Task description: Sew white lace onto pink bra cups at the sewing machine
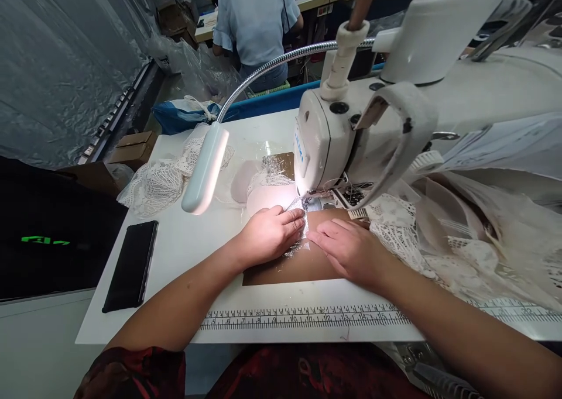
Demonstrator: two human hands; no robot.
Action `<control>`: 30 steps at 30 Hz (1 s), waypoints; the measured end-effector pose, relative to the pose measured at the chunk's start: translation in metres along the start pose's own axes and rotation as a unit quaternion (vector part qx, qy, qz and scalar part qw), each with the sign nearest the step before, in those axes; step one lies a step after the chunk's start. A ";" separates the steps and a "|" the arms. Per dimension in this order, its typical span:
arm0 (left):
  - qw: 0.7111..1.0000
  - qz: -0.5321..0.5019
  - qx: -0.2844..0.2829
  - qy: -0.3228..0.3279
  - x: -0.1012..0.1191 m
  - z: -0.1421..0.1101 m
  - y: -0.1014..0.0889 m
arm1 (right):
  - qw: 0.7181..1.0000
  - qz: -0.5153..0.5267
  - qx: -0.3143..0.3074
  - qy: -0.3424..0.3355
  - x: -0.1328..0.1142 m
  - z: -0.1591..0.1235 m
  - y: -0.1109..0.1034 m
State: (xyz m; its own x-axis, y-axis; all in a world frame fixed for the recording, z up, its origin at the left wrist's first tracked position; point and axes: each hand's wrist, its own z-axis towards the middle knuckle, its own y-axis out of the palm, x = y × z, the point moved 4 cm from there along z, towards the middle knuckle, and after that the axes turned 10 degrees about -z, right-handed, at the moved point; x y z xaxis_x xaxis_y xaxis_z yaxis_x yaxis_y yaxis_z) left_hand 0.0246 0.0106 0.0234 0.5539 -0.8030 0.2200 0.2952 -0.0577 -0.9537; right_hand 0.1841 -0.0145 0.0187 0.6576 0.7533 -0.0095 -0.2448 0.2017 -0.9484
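Note:
White lace fabric lies under the needle area of a white sewing machine, over a brown sheet. My left hand is closed on the lace just left of the needle, its fingers together and pointing right. My right hand is closed too, its fingertips bent at the lace's right edge and resting against the brown sheet. The thumbs are mostly hidden. A pale pink cup-shaped piece lies just beyond my left hand. Glare from the lamp washes out the lace near the needle.
A lamp on a bendable neck hangs over the table's left half. A black phone lies at left, with lace pieces behind it. More lace lies at right. A printed ruler runs along the front edge. A person sits beyond.

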 end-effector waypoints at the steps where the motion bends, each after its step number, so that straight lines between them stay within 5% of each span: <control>1: 1.000 -0.002 0.006 0.001 0.000 0.000 -0.001 | 1.000 0.001 0.000 0.001 0.000 0.000 0.000; 12: 1.000 -0.002 0.010 0.006 -0.004 0.003 0.002 | 1.000 -0.022 0.010 0.014 0.003 0.001 0.002; 20: 1.000 -0.009 0.000 0.005 -0.015 0.006 0.002 | 0.993 -0.064 -0.016 0.101 0.009 0.011 0.003; 30: 0.997 0.013 0.007 -0.075 -0.023 0.006 -0.004 | 0.987 -0.059 -0.043 0.141 0.013 0.010 0.003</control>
State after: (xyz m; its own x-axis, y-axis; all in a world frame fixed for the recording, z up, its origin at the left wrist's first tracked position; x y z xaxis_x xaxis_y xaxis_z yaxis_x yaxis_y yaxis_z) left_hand 0.0157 0.0327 0.0231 0.6715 -0.7064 0.2240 0.2894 -0.0283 -0.9568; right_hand 0.1845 0.0019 0.0185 0.8527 0.5218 0.0257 -0.1022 0.2149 -0.9713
